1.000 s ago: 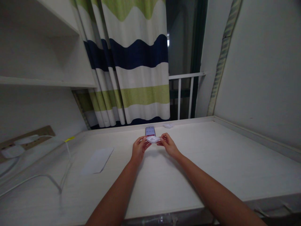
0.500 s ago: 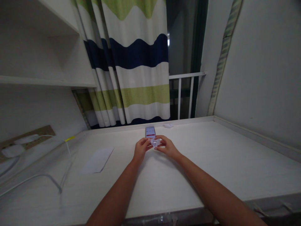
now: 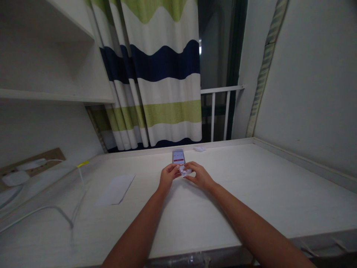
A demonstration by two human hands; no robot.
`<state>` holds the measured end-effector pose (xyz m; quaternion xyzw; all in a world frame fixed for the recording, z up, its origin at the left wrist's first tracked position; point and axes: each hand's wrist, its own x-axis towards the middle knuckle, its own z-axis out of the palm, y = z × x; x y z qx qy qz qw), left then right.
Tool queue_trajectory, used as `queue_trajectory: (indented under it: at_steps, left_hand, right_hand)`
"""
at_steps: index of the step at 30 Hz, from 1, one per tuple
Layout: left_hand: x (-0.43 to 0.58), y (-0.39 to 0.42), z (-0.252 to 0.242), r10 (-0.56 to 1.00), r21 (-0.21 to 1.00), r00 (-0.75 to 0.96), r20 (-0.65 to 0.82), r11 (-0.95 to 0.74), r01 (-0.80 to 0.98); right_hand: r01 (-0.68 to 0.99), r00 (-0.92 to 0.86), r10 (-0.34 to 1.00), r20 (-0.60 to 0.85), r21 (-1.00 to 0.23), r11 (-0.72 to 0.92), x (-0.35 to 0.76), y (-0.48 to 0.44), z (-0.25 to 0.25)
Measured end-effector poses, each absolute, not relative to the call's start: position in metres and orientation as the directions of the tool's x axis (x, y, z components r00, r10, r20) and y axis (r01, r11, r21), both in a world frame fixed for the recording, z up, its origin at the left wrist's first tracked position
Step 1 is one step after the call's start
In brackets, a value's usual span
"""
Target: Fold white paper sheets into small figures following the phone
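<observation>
Both hands meet over the middle of the white, wood-grained table, their fingers drawn in narrowly on a small piece of folded white paper (image 3: 184, 171). Thumb and fingers of the left hand (image 3: 166, 178) pinch its left side; the right hand (image 3: 201, 177) grips its right side, the thumb beneath and the fingers arched over the top, with a small gap inside the curl. The paper sits between the fingertips, just in front of a phone with a lit screen and a red bar (image 3: 178, 156); whether it touches the table (image 3: 264, 186) I cannot tell.

Folding looks well advanced: the piece is compact and faceted, with several creased faces. Whether more folds are left cannot be made out, as the fingers cover much of it. A narrow lower corner seems to point toward the person, but the long axis is too hidden to tell.

Farther back, to the right of the phone, lies a small elongated white folded paper shape (image 3: 199, 149), its length running roughly left to right. To the left, well apart from the hands, flat white sheets of paper (image 3: 117, 190) lie slanted on the table. Beyond the far edge hangs a white, navy and green striped curtain (image 3: 170, 111).
</observation>
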<state>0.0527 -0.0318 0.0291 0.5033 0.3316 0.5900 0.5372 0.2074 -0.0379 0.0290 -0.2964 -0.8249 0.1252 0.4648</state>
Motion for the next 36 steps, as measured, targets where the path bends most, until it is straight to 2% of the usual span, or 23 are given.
queue_trajectory:
  at_steps: [6,14,20,25,28,32,36]
  left_hand:
    - [0.053,-0.031,0.03,0.978,0.924,0.025,0.207,-0.187,-0.333]
    - [0.053,-0.033,0.031,0.978,0.895,0.013,0.207,-0.185,-0.406]
    - [0.053,-0.032,0.031,0.973,0.886,0.038,0.227,-0.191,-0.422]
    - [0.052,-0.032,0.032,0.982,0.895,0.022,0.188,-0.162,-0.417]
    - [0.052,-0.033,0.033,0.986,0.896,0.017,0.167,-0.145,-0.421]
    - [0.052,-0.034,0.033,0.986,0.886,0.031,0.162,-0.132,-0.444]
    - [0.052,-0.033,0.033,0.986,0.871,0.03,0.164,-0.131,-0.473]
  right_hand:
    - [0.389,-0.363,0.607,0.707,-0.476,0.788,0.207,-0.037,0.029]
    - [0.285,-0.252,0.672,0.697,-0.61,0.739,0.203,-0.036,0.027]
    - [0.301,-0.257,0.658,0.708,-0.589,0.75,0.204,-0.039,0.03]
    - [0.288,-0.29,0.663,0.69,-0.597,0.748,0.207,-0.039,0.033]
    - [0.219,-0.292,0.717,0.633,-0.686,0.694,0.207,-0.039,0.034]
    - [0.02,-0.273,0.822,0.5,-0.851,0.524,0.203,-0.039,0.037]
    - [-0.109,-0.27,0.842,0.466,-0.884,0.454,0.201,-0.038,0.037]
